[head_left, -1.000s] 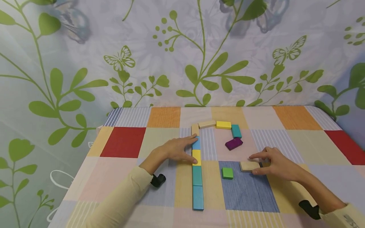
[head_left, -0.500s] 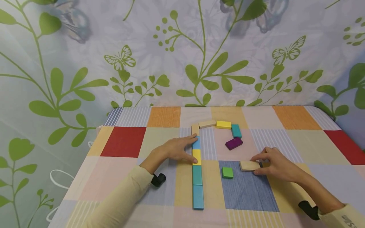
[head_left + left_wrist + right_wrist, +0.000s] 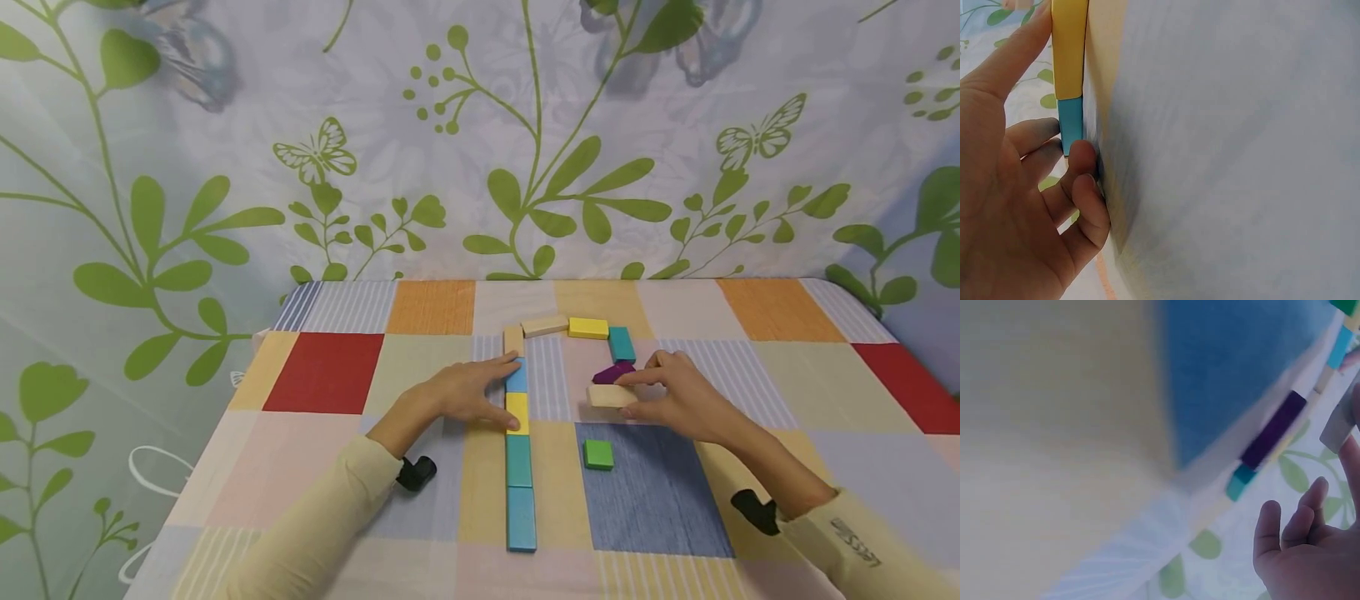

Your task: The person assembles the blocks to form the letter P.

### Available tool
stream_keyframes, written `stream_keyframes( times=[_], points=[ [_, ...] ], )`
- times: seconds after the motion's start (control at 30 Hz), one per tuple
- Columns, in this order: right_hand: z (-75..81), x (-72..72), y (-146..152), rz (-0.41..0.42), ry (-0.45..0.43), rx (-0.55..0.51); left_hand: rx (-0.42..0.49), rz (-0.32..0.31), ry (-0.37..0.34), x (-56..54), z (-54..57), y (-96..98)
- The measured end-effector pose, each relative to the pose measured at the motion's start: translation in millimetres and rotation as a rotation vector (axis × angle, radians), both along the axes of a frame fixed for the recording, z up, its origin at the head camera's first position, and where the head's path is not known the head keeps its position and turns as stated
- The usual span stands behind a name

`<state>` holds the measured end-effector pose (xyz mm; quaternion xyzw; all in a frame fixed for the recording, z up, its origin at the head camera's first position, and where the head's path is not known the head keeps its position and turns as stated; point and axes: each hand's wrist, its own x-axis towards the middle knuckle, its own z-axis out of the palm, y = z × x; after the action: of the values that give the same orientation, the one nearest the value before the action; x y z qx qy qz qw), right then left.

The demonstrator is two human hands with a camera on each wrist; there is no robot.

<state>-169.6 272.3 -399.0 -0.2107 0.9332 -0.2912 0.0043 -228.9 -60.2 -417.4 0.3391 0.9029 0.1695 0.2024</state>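
My right hand [image 3: 682, 396] pinches a plain wooden block [image 3: 606, 397] between thumb and fingers, just in front of a purple block [image 3: 612, 371] that it partly hides in the head view. The same wooden block [image 3: 1337, 425] shows at the right edge of the right wrist view, apart from the purple block there. My left hand [image 3: 468, 392] rests against a straight row of blocks. Its thumb touches a yellow block [image 3: 517, 408], and its fingertips lie at the blue block [image 3: 517, 379] beyond. In the left wrist view, the other fingers of that hand are bent beside the row.
Two teal-blue blocks [image 3: 519, 462] continue the row towards me. From its far end, a wooden block [image 3: 545, 326], a yellow block [image 3: 588, 328] and a teal block [image 3: 621, 344] curve right. A small green block [image 3: 598, 455] lies alone on the patchwork cloth [image 3: 652, 508].
My right hand has taken hold of the wooden block and carried it left and away from me, from the blue patch to the purple block. My left hand has stayed in place.
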Motion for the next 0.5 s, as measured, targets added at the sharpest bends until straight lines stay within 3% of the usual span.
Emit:
stream_keyframes(
  times=[0.27, 0.5],
  points=[
    [5.7, -29.9, -23, 0.010, -0.020, 0.001, 0.007, 0.004, -0.019, 0.2, 1.6, 1.0],
    [-1.7, -45.3, -33, 0.058, 0.021, 0.011, 0.003, 0.007, -0.009, -0.7, 0.7, -0.3]
  ],
)
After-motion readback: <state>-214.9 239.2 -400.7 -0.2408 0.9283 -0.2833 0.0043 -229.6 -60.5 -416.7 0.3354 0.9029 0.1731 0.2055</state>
